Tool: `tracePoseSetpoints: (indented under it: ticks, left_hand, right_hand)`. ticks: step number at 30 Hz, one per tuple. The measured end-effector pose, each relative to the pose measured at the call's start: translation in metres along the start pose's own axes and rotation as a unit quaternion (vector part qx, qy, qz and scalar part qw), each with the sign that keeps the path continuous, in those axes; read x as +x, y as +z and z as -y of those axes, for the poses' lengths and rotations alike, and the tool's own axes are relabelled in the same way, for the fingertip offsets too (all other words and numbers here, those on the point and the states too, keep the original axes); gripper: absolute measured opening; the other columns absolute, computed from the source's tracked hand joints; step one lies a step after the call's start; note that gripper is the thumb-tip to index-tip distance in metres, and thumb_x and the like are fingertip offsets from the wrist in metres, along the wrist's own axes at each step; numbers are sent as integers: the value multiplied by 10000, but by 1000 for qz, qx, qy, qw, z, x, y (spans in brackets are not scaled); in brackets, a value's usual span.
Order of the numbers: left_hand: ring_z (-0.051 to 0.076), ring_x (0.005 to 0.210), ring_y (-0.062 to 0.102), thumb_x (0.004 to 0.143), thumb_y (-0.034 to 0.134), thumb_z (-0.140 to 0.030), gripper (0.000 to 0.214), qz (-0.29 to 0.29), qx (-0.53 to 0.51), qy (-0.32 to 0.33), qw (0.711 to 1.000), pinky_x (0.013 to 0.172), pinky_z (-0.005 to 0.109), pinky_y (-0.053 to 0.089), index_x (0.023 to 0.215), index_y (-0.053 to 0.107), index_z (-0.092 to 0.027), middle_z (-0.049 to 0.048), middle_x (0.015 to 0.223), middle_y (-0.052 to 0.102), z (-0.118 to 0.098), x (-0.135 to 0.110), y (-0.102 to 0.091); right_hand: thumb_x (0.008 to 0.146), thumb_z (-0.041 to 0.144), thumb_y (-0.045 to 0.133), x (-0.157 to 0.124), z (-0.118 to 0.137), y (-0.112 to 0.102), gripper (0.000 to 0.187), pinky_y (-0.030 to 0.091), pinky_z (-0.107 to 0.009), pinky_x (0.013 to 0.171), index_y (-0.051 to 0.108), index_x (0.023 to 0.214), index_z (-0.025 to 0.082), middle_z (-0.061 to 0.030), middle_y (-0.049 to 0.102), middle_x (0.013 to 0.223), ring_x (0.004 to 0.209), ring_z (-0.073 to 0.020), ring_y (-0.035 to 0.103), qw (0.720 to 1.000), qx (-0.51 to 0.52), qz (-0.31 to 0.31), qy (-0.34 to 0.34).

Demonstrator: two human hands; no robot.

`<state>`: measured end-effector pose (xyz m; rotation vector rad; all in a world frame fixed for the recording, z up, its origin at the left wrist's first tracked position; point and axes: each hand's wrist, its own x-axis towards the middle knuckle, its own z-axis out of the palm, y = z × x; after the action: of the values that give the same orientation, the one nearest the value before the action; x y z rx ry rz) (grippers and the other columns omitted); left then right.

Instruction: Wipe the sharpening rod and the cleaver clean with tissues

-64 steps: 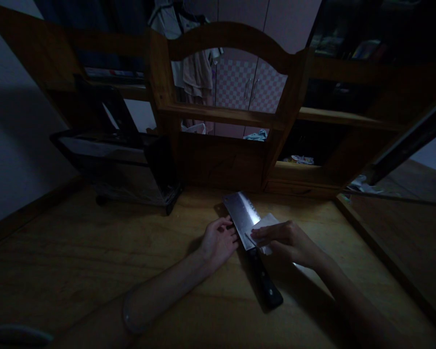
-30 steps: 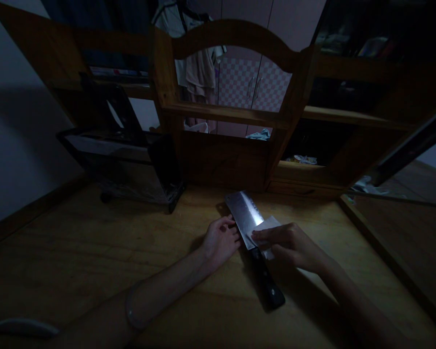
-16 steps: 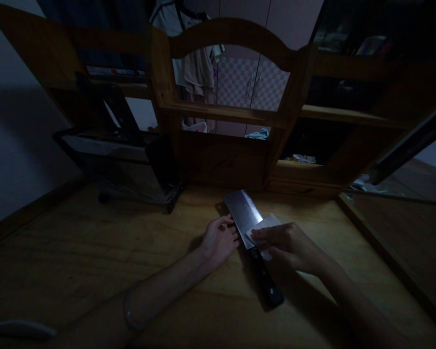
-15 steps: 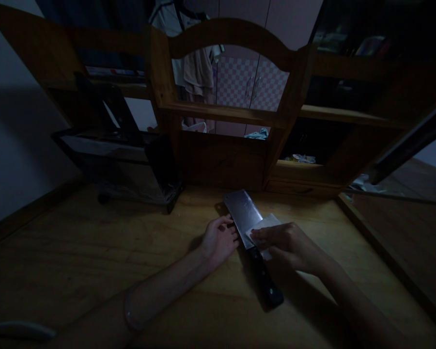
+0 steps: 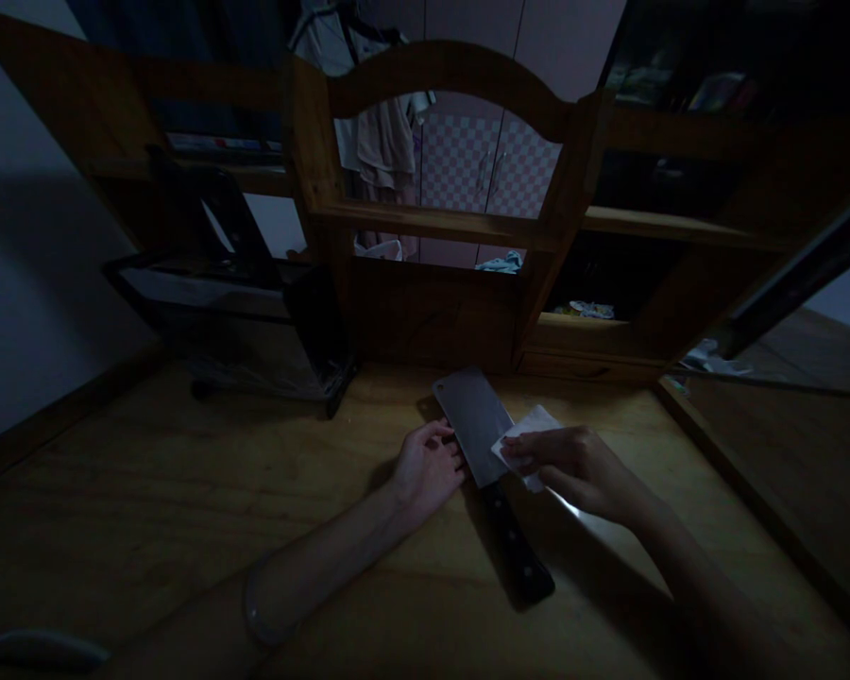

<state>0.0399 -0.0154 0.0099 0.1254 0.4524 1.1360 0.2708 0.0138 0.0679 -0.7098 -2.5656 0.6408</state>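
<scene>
A cleaver (image 5: pixel 474 420) with a broad metal blade and a black riveted handle lies slantwise before me, its handle toward me. My left hand (image 5: pixel 429 467) is at the blade's left edge, palm up, with curled fingers reaching under the blade and the thumb beside it. Pinched in my right hand (image 5: pixel 573 463) is a folded white tissue (image 5: pixel 538 420), at the right edge of the blade near the handle. The fingertips under the blade are partly hidden.
The wooden desktop (image 5: pixel 255 491) carries a black-framed rack (image 5: pixel 247 331) at back left. Behind stands a wooden shelf unit (image 5: pixel 432 227) with a drawer (image 5: pixel 591 366). A pale curved object (image 5: pixel 39 642) shows at lower left. Light is dim.
My right hand has moved slightly right with the tissue, from over the blade to its right edge. The left hand and the cleaver stay nearly where they were.
</scene>
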Motion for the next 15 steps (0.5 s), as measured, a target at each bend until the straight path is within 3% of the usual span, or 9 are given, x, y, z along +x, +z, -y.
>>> tracePoseSetpoints:
  ticks: [15]
  left_hand:
    - [224, 829, 641, 742, 549, -127, 163, 2, 14, 3, 1000, 792, 355, 480, 896, 541, -179, 75, 903, 624, 0, 1, 0]
  right_hand:
    - [829, 130, 515, -5, -8, -1, 395, 552, -329, 903, 694, 1165, 235, -29, 697, 1192, 1043, -203, 684, 999, -17, -6, 35]
